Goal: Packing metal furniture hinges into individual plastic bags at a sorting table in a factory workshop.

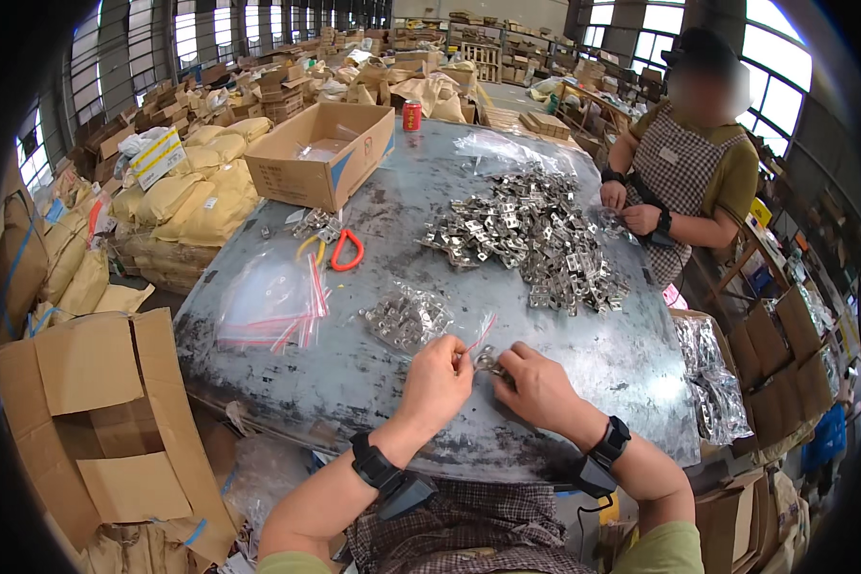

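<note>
Head view: blotched table [392,215], metal parts [531,230], cluttered hall [535,11]

Tall paned windows [185,40] lined the left side of a large, warehouse-like hall; bright right-hand windows [776,57] showed white daylight between dark frames; a pale wall [507,9] closed the far end, with a slatted wooden pallet [481,63] upright before it; heaped cardboard boxes [282,101] filled the left background; tan sacks [186,206] were piled beside the scuffed grey worktop [384,196], which caught glare at its right; a wooden side table [595,99] stood farther back; grey floor [512,94] showed between the heaps.
</note>
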### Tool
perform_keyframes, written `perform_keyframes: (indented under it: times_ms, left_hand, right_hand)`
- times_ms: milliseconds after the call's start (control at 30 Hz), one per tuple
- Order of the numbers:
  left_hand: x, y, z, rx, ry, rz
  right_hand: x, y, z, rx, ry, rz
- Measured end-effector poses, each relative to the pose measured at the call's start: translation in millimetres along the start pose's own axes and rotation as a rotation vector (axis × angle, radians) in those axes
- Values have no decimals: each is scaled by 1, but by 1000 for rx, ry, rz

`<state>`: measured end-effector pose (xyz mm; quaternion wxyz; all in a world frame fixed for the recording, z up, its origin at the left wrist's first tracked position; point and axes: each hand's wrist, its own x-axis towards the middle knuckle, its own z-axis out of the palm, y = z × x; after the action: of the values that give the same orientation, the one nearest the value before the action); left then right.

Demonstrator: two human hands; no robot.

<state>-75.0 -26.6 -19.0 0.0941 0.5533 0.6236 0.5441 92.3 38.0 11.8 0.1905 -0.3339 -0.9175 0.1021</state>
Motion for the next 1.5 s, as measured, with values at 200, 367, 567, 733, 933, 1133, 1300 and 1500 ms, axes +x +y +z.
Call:
perform_keyframes:
  times_ms: [200, 367, 567, 733, 933, 1133, 1300, 1500]
  left_hand:
    - [-2, 4, -2, 64, -54, 18]
    - [-12, 15, -11, 432, -135, -59]
    - [-29, 22, -12, 348, -86, 8]
    - [-31, 24, -5, 255, -66, 137]
    - [-30, 29, -8, 147, -96, 87]
    - [-5, 23, -3, 241, -103, 122]
    - [3, 21, 7, 178, -74, 48]
    - [-5, 1, 11, 283, -143, 65]
  right_hand:
    - [46, 11, 19, 160, 30, -32]
    - [63, 12, 7, 674, -402, 588]
    - [24, 10, 19, 1550, -310, 575]
    - [28, -16, 33, 961, -174, 499]
    - [36, 6, 27, 805, -339, 287]
    - [30, -6, 17, 1751, -422, 593]
    - [35, 11, 37, 1903, -435, 396]
    - [43, 64, -13, -177, 205, 41]
